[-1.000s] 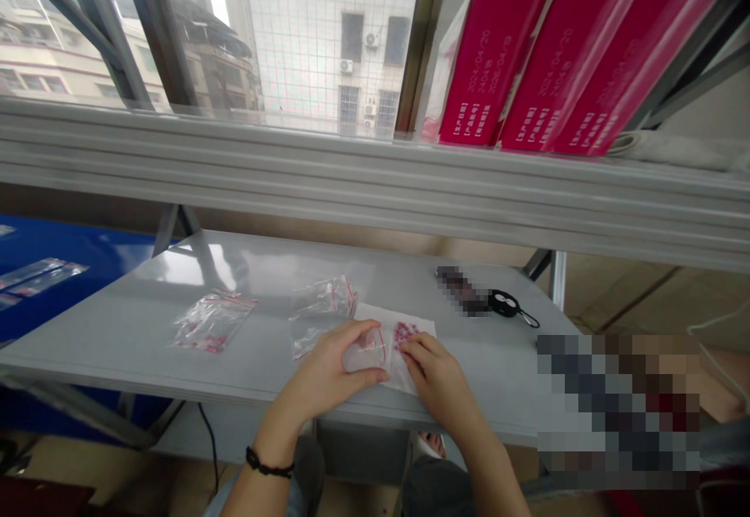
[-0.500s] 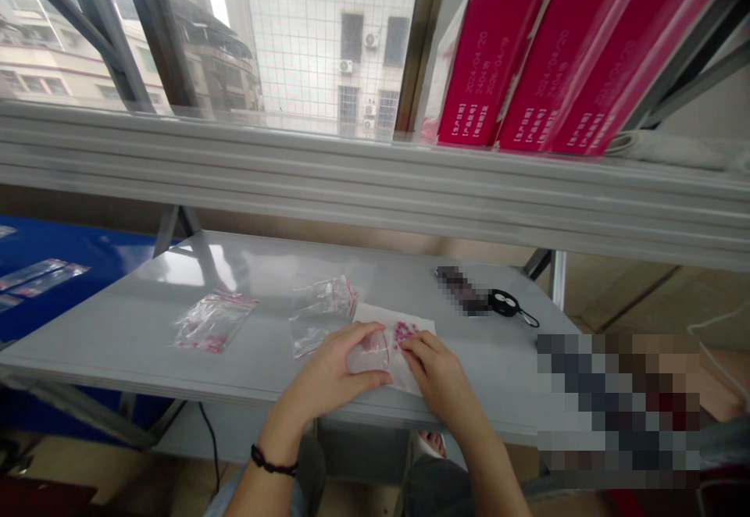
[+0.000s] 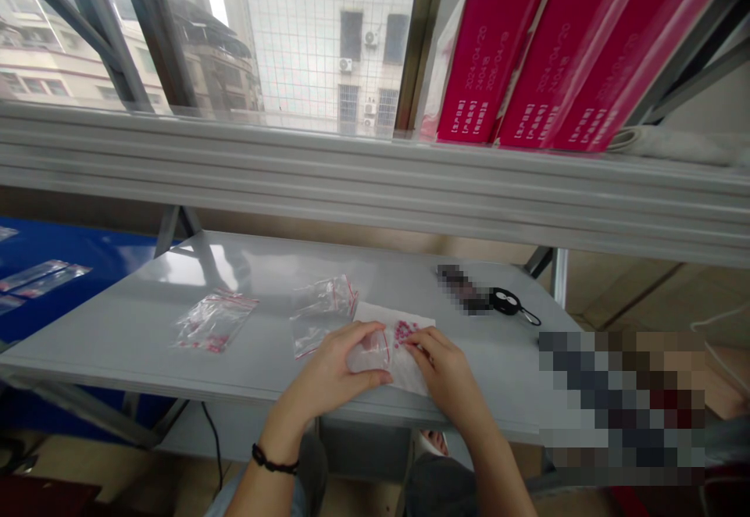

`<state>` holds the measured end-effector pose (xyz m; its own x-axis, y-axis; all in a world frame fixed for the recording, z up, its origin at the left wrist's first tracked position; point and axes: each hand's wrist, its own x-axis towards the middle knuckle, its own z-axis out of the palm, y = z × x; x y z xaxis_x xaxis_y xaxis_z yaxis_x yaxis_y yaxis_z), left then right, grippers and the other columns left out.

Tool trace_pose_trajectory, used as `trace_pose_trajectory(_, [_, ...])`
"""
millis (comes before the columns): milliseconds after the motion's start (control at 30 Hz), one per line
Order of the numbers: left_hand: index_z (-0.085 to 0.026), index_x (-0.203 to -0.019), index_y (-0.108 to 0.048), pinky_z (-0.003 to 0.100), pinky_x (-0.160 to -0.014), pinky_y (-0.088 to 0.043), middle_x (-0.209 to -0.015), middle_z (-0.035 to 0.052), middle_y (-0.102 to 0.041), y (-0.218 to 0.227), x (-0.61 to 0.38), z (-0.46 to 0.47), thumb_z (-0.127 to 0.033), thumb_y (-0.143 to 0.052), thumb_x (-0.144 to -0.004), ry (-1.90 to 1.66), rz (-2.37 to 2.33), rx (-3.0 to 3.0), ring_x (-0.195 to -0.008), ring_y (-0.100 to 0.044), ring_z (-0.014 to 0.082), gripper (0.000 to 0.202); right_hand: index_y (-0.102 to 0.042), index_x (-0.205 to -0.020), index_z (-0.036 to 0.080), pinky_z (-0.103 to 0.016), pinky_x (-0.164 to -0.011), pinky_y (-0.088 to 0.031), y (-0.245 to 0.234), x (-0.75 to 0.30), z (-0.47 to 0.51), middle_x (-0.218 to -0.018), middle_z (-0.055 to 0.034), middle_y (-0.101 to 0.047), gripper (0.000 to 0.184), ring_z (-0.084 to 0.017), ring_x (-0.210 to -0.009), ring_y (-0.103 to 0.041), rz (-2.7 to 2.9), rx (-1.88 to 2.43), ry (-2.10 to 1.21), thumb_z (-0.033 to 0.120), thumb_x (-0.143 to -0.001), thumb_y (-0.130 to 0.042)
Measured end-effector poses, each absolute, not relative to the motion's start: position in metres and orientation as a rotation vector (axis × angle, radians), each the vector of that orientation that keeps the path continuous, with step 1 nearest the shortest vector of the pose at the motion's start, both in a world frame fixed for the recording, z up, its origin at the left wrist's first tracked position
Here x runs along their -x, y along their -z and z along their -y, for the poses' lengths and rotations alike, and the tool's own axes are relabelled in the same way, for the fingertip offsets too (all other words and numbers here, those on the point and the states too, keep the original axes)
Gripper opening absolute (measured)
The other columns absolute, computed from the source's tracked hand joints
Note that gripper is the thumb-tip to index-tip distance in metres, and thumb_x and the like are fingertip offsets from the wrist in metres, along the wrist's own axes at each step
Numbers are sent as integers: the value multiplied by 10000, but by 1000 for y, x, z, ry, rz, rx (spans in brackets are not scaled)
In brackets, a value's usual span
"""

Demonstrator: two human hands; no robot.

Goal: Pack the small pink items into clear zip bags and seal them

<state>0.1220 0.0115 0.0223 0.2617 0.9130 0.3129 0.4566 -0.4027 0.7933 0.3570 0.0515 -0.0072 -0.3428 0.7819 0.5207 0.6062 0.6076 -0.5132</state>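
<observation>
The left grip (image 3: 331,369) clasps a clear zip bag (image 3: 370,354) on the worktop (image 3: 117,329). The right grip (image 3: 446,376) seems pinched at pink beads (image 3: 404,333) just beside it; one slip could scatter them off the paper (image 3: 378,312).

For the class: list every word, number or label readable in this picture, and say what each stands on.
"2024/04/20": left red folder, top line.
"2026/04/19": same folder, lower line.
Line between them: too blurred.
Middle red folder and right red folder: similar lines, too blurred to confirm.
Bracketed Chinese labels below: too small to read.
</observation>
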Motion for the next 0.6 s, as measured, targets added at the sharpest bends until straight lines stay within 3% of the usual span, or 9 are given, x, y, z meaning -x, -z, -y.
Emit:
trace_pose_trajectory(267, [-255, -1303, -624, 365, -1001, -480, -1264, 49, -697, -27, -133, -11, -335, -847, -763, -1069, -1152, -1924, -1134, -642, 250, 589, -713, -994, 238, -300, -812, -537, -41, -337, -30, -981, -66, -695, 133, -206, -922, -664, 1968, 877, -593, 217, -976, -583])
trace_pose_trajectory(600, [-253, -1248, -650, 331, -955, -485, -1186, 28, -716, -28, -148, -11, -232, -834, -773, -1135, -1119, -1938, -1072, -653, 228, 510, -745, -1002, 237, -306, -800, -540, -46, -332, -28, -968, -65, -726, 184, -209, -904, -680, 2028, 904, -545, 178, -962, -575])
